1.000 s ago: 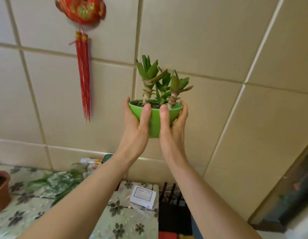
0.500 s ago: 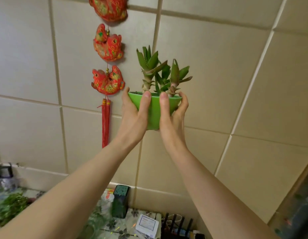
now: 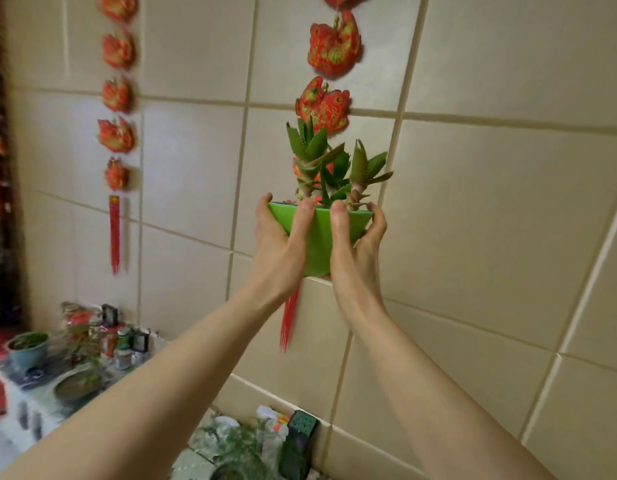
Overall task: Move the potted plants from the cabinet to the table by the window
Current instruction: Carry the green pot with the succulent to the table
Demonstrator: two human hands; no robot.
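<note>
A small green pot (image 3: 320, 237) with spiky succulents (image 3: 329, 168) is held up in front of the beige tiled wall. My left hand (image 3: 279, 251) clasps its left side and my right hand (image 3: 355, 258) clasps its right side, both thumbs pressed on the front near the rim. The pot stays upright at about arm's length. Its base is hidden behind my hands.
Two strings of red fish ornaments (image 3: 329, 105) with tassels hang on the wall behind the pot. Lower left, a cluttered surface carries a blue pot with a plant (image 3: 28, 349), a dish (image 3: 77, 386) and small bottles. A dark green block (image 3: 298, 441) and leafy greens stand below my arms.
The view has swung left: the fish ornaments slid right behind the pot, and a second ornament string and the cluttered surface came into view. Both hands keep the same hold.
</note>
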